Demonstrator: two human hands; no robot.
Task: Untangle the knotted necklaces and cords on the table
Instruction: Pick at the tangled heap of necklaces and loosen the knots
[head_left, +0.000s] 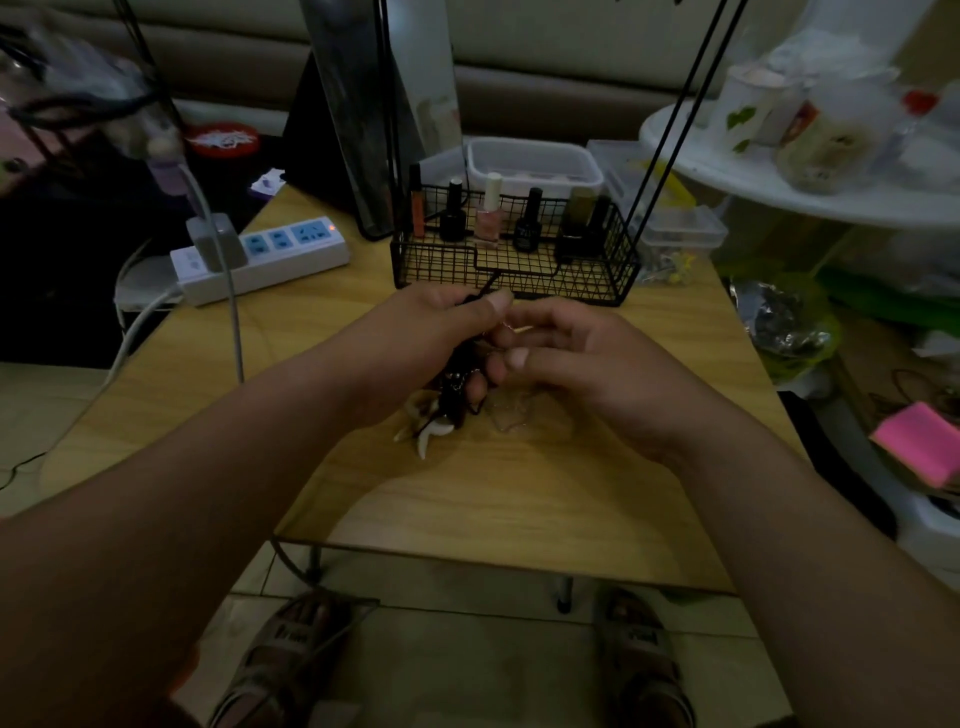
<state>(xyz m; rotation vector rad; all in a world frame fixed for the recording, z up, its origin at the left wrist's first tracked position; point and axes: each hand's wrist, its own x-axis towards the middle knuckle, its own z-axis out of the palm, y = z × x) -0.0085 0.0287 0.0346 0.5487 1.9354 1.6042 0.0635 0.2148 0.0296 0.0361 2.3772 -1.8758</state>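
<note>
One cord tangle (453, 385) in left hand (428, 332), wire basket (587, 278) just behind

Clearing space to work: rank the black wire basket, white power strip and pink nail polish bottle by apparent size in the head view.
1. black wire basket
2. white power strip
3. pink nail polish bottle
Similar distance, so ranking holds.

The wire basket (519, 278) sits at the back of the worktop (519, 493), with nail polish bottles (488, 218) in it. A plastic box (535, 156) is behind it. The power strip (291, 254) lies to its left. Just before the basket are the left hand (415, 332) and right hand (582, 358), with the tangle of cords (452, 384) under the left one.
</note>
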